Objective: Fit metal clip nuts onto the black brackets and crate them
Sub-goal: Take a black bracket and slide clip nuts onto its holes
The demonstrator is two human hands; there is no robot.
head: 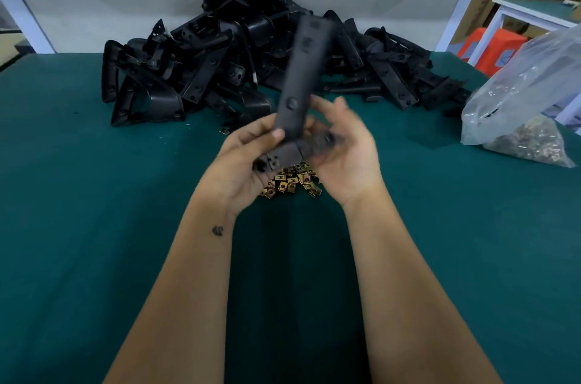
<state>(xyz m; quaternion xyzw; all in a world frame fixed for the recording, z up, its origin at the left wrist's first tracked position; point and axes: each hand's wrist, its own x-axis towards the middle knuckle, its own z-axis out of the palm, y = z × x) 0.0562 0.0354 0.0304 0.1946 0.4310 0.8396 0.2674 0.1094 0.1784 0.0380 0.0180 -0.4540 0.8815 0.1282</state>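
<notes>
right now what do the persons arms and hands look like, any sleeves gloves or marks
Both forearms are bare right up to the bottom of the picture: no sleeves, gloves, watch or rings show. The left hand and right hand are bare too. One small dark mark sits on the inner left forearm below the wrist.

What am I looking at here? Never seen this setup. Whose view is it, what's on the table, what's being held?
There is no machine: one head-worn camera looks down at a person's two bare hands over a green table. The left hand grips a black bracket near its bend, with its long arm pointing up and away. The right hand cups the other end; it is blurred. Below the hands lies a small heap of brass-coloured clip nuts. Behind is a pile of black brackets; at right is a plastic bag with more nuts. No crate is visible.
</notes>
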